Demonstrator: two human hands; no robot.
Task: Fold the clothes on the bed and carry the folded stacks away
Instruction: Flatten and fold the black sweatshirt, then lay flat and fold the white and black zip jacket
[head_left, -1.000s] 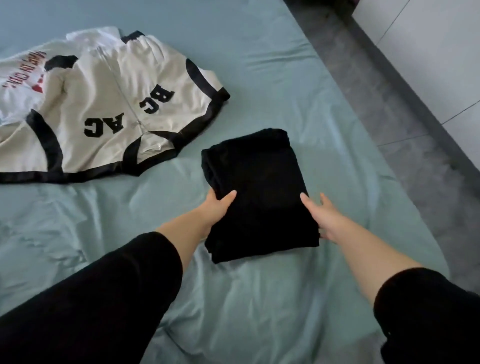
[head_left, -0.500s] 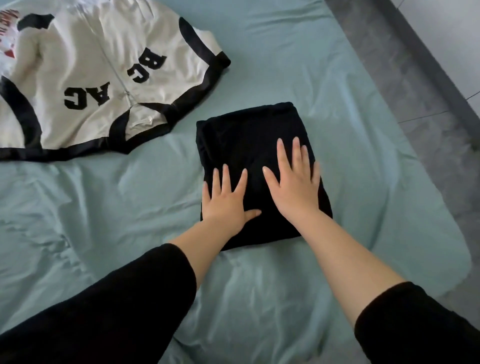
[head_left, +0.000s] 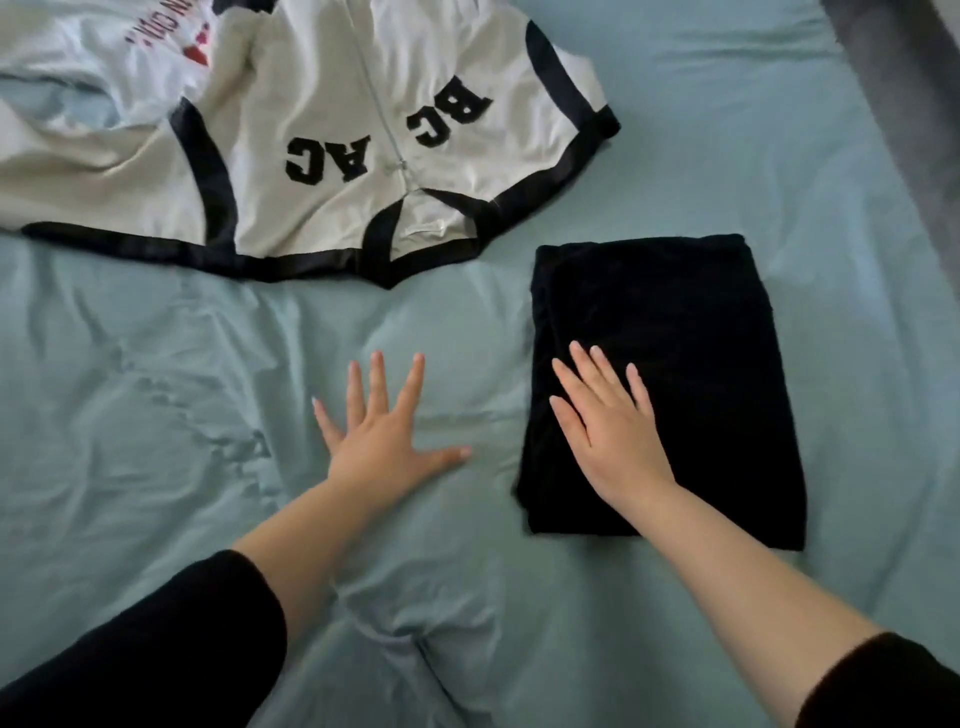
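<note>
Folded black garment (head_left: 675, 374) lay on the bed (head_left: 156, 415). Right hand (head_left: 608, 436) rested flat on its near-left part, fingers (head_left: 589, 374) straight, gripping nothing; left hand (head_left: 382, 441) spread flat on the bed just left of it. Judged soft, light, floppy: scoop under both side edges

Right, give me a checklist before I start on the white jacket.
1. Folded black garment lies flat, edges squared: ok.
2. Right hand free: ok, rests flat on that garment, fingers straight.
3. Left hand free: ok, flat on the teal bed sheet, apart from the garment.
4. White zip jacket folded: not ok, lies spread out.
5. Jacket clear of other clothes: not ok, a white red-printed garment lies against its far left part.
6. Jacket sleeves straight: cannot tell, cut off by the picture's edge.
</note>
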